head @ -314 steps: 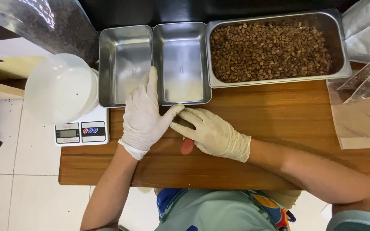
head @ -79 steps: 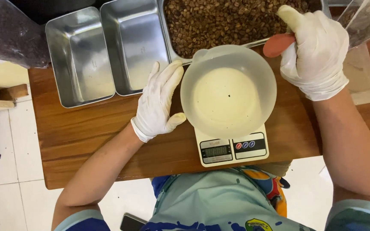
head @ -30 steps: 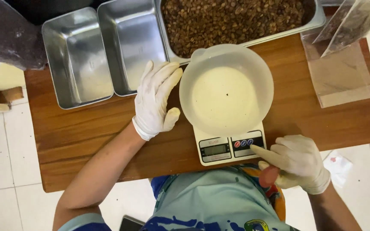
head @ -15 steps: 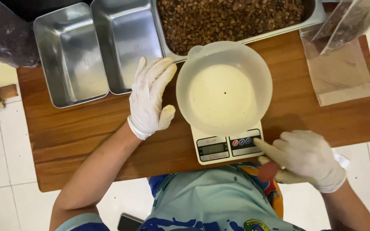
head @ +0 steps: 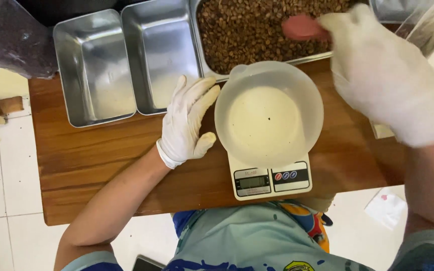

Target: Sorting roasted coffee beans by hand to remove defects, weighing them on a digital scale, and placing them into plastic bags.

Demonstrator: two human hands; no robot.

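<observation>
**Gloved hands at the scale and the bean tray**

The left hand [head: 187,123], gloved in white, lies flat and released on the wooden table [head: 101,160], fingers just beside the white bowl [head: 268,113] that sits on the kitchen scale [head: 269,181]. The right hand [head: 388,75], blurred, appears clenched around a pink scoop [head: 302,27] over the far tray of brown beans [head: 257,30]. Two bare steel trays [head: 126,60] stand to the far left.

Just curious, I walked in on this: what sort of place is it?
Probably a small food-packing or coffee-sorting station. A steel tray of brown beans sits on a wooden table, a translucent plastic bowl rests on a white digital kitchen scale, and both hands wear white gloves.
</observation>
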